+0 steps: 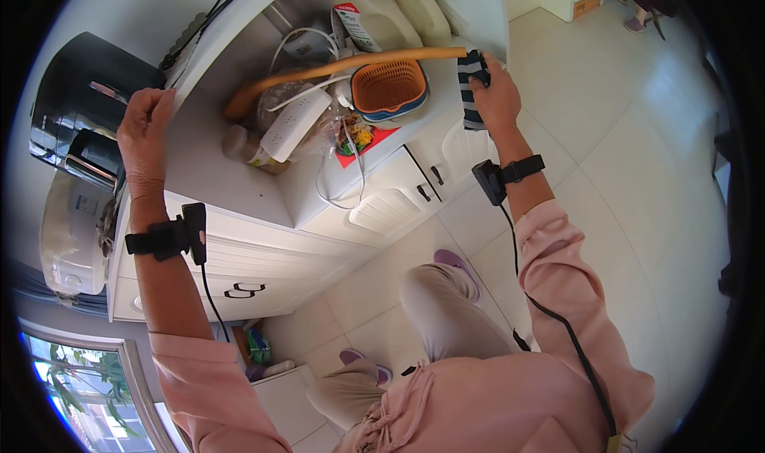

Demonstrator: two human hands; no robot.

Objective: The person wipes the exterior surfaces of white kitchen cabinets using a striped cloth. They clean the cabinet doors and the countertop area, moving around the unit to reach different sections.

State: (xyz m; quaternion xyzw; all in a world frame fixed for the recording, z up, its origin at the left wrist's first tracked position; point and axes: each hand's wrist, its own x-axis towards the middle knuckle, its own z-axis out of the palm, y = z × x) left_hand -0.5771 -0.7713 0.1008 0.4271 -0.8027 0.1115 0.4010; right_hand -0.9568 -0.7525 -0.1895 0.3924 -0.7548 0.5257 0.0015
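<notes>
My right hand (499, 99) grips a black-and-grey striped cloth (474, 109) at the right end of an open cabinet shelf. Beside the cloth ends a long wooden stick (334, 66), which slants across the shelf's contents; whether my fingers also touch it I cannot tell. My left hand (145, 133) has its fingers curled at the front edge of the white upper board (200, 58), with the fingertips partly hidden. Below the stick lie a white power strip (297, 124) with a cable and an orange basket (391, 85) set in a blue one.
Large plastic jugs (382, 20) stand at the back of the shelf. A lidded jar (239, 143) lies tilted near the power strip. White cabinet doors (388, 199) face my legs. A black appliance (77, 100) stands left. Another person's foot (635, 24) shows at far right.
</notes>
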